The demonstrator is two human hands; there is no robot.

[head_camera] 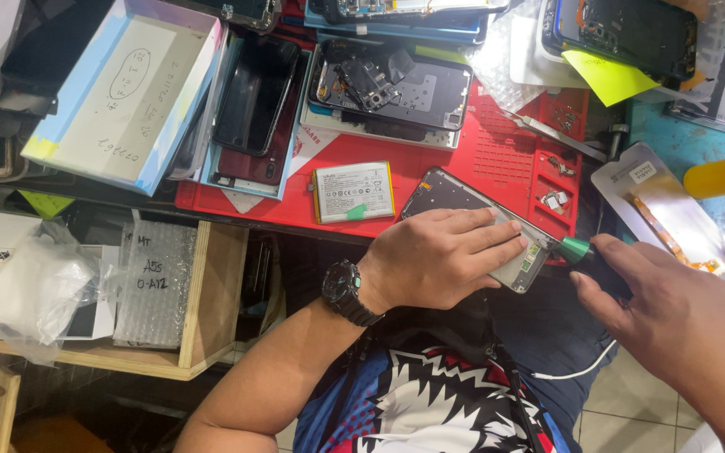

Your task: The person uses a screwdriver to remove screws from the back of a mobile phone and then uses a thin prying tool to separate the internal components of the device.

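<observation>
Left hand (442,256), palm down, fingers nearly straight and together, pressing flat on an opened phone (472,220) at the front edge of the red work mat (497,155); not curled round it, only holding it down, with a dark wristwatch (347,292) on the wrist. Phone lying slantwise, back cover off, dark inner frame and a small greenish circuit board showing near its lower right end, that end reaching just past the mat's edge. Right hand (673,323) closed loosely round a screwdriver (585,254) with a green collar and black grip, tip meeting the phone's lower right corner just beside the left fingertips (509,235); exact contact of the tip hidden by the fingers. Loose phone battery (354,191), white-labelled, flat on the mat just left of the phone. Behind it, another opened phone (392,84) with its insides bare, and a dark phone (255,92) screen-up on a stack. White and blue box (119,92) at the upper left, tilted. Small screws (557,164) scattered in the mat's tray area at right. Yellow sticky note (606,75) on a device at the top right. Wooden crate (211,294) with bubble-wrap packets below the bench at left
</observation>
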